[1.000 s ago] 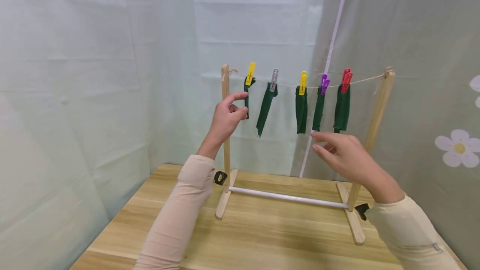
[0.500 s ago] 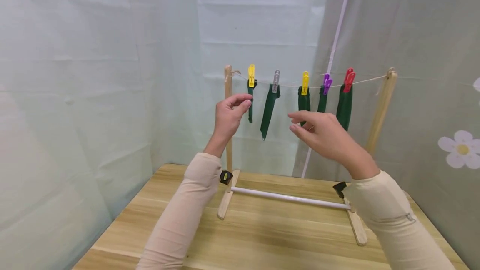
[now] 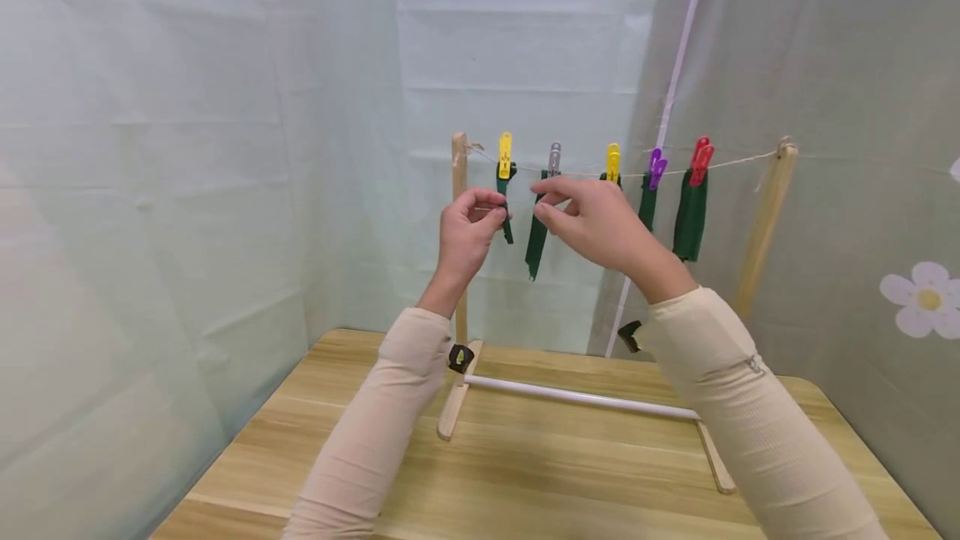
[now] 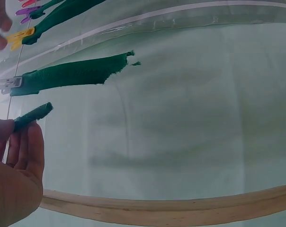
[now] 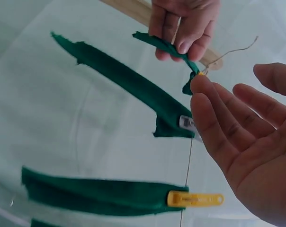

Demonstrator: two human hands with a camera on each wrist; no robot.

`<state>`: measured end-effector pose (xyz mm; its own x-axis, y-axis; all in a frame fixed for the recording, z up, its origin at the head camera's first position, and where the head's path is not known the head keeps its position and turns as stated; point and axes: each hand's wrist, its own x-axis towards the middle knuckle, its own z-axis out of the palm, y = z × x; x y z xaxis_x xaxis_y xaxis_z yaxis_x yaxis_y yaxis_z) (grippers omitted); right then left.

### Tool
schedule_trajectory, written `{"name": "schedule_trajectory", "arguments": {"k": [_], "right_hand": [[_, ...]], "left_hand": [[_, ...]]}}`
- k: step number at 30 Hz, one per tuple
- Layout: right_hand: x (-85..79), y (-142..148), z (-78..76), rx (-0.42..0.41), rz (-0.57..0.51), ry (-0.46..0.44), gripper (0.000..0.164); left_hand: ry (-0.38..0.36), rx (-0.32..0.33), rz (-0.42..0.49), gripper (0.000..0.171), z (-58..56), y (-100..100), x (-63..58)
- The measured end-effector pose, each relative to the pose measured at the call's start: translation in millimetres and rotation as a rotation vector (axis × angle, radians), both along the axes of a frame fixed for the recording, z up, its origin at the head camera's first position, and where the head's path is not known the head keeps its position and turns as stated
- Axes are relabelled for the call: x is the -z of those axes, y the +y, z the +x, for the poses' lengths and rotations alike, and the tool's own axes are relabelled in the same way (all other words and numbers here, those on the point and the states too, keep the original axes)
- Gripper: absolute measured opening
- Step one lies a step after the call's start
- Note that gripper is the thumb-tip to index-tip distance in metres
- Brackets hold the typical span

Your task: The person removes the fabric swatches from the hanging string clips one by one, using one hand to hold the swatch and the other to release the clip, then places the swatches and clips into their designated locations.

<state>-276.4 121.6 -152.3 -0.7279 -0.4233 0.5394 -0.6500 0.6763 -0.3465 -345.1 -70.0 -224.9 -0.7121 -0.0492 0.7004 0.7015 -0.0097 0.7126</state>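
Observation:
My left hand [image 3: 467, 236] pinches the leftmost green cloth strip [image 4: 39, 112] between thumb and fingers. A yellow clothespin [image 3: 506, 155] fixes that strip's top to the string. To its right hangs a second, ragged-ended green strip [image 5: 119, 73], held by a grey clothespin [image 3: 554, 157]. My right hand [image 3: 596, 219] is raised in front of the line near this second strip. Its fingers are extended and hold nothing in the right wrist view. The head view partly hides the second strip behind that hand.
The string [image 3: 738, 161] spans two wooden posts [image 3: 767, 223], joined below by a white rod [image 3: 577, 396] on the wood-grain table [image 3: 555, 473]. Farther right hang green strips under another yellow clothespin [image 3: 613, 161], a purple clothespin [image 3: 657, 169] and a red clothespin [image 3: 701, 161].
My right hand has moved left and up along the line, from below the purple clothespin to beside the grey one. My left thumb and fingers have closed on the leftmost strip, whose lower end now tilts right.

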Motion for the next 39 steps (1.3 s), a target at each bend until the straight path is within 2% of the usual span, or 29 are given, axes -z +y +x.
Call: {"name": "schedule_trajectory", "arguments": {"k": [7, 14, 19, 24, 33, 39], "right_hand": [[-16.8, -24.1, -12.7, 0.032, -0.072, -0.105, 0.043], [-31.4, -37.8, -24.8, 0.107, -0.125, -0.145, 0.049], [-40.0, -46.0, -32.7, 0.152, -0.204, -0.252, 0.057], [-44.4, -51.8, -39.6, 0.142, -0.267, -0.345, 0.061], [-43.0, -62.6, -45.6, 0.098, -0.355, -0.367, 0.056], [-43.3, -67.7, -43.5, 0.084, -0.372, -0.324, 0.046]], "left_hand": [[0.009, 0.018, 0.014, 0.005, 0.2, 3.1, 0.7], [-0.006, 0.028, -0.021, 0.003, 0.9, 9.6, 1.3], [-0.022, 0.009, -0.06, 0.007, 3.4, 11.7, 1.1], [-0.025, -0.005, -0.082, 0.009, 6.1, 9.8, -0.1], [-0.038, -0.012, -0.074, 0.01, 6.8, 4.5, 2.3], [-0.036, -0.008, -0.071, 0.01, 7.2, 3.9, 2.7]]}}
